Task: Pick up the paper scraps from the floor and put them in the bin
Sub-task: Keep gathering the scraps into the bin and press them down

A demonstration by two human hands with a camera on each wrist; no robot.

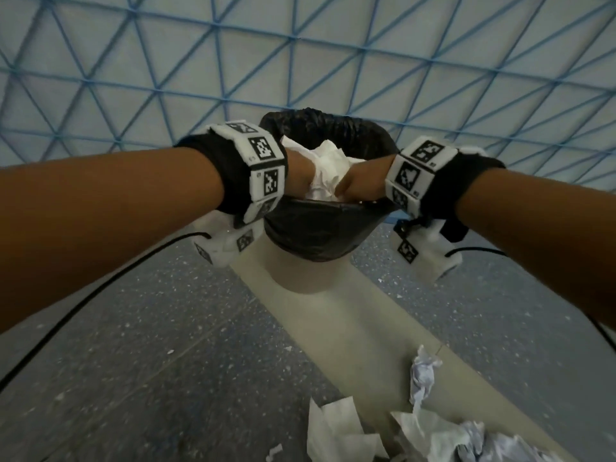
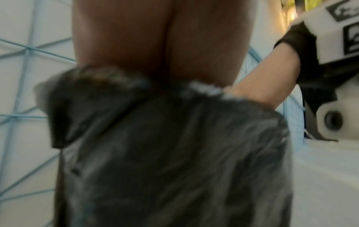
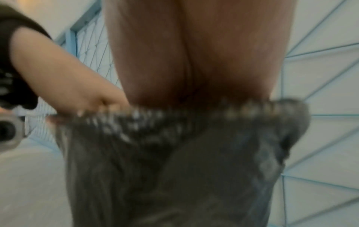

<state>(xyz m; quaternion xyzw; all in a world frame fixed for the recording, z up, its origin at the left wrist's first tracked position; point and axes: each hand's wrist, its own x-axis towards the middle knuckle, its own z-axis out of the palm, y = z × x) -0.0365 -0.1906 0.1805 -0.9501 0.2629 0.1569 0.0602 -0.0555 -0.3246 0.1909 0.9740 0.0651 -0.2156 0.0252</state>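
A: Head view: both hands, left hand [image 1: 298, 171] and right hand [image 1: 365, 181], push white paper [image 1: 328, 171] into the bin [image 1: 320, 228]; grip hidden, cannot tell

B: Risk: paper springing out; scraps [image 1: 336, 431] remain on the floor [image 1: 166, 345]

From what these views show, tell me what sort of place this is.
Probably an indoor public or institutional space: speckled grey floor, a wall patterned with blue triangles, and a bin with a black liner standing against it.
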